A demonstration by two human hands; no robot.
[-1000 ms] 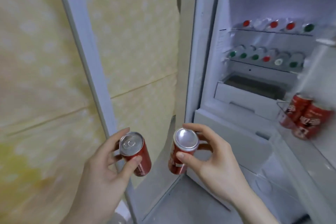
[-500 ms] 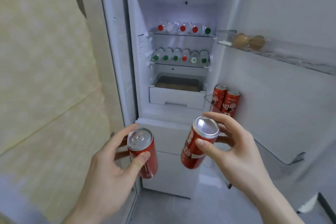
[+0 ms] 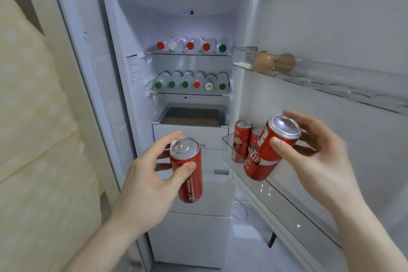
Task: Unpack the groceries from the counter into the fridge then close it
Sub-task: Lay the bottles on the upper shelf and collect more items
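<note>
Head view. Fridge (image 3: 176,2) stands open, its door (image 3: 331,28) swung out to the right. Left hand (image 3: 145,183) grips one red can (image 3: 187,172) upright, thumb across the front and fingers curled behind, in front of the white drawer fronts (image 3: 192,194) below the main compartment. Right hand (image 3: 313,159) grips a second red can (image 3: 271,150), tilted with its top toward the right, thumb on the near side and fingers wrapped round the far side. This can sits in front of the lower door shelf (image 3: 276,194) and partly hides what stands there.

Two further red cans (image 3: 240,141) stand upright at the far end of that door shelf, touching each other; the nearer of them is largely covered by the can in the right hand. Cans counted: four.

Upper door shelf (image 3: 331,81) holds two brown eggs (image 3: 273,63) side by side near its far end.

Inside, the upper glass shelf carries five bottles (image 3: 192,45) lying with caps outward: three red caps, one white, one green. The lower glass shelf carries six bottles (image 3: 189,81): four green caps, one red, one white-and-green. Below them sits an open-topped white bin (image 3: 189,127) with a dark interior.

Yellow patterned wall (image 3: 33,139) fills the left side.
</note>
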